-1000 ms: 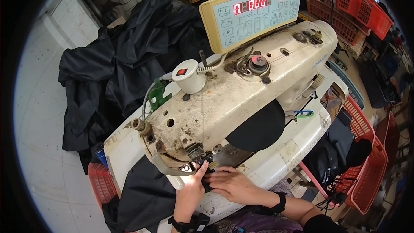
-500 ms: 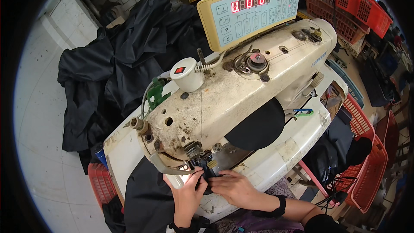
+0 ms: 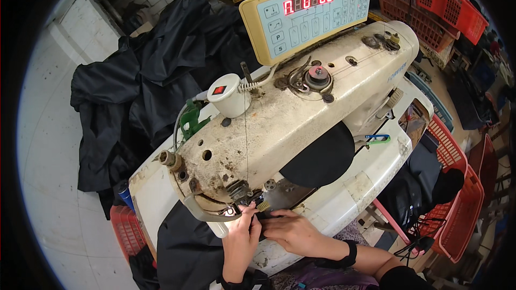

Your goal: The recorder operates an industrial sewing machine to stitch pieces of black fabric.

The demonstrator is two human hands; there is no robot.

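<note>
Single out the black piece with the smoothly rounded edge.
The flat black piece under the sewing machine's arm: its edge curves smoothly, whereas the black heap at upper left is crumpled and the cloth beside the left hand is draped.

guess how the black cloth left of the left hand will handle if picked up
The cloth would probably flop, since it drapes in soft folds. It looks thin, so it may be light for its size. Its smooth surface could make it a bit slippery.

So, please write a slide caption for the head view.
Left hand and right hand at a sewing machine, black fabric alongside.
</note>
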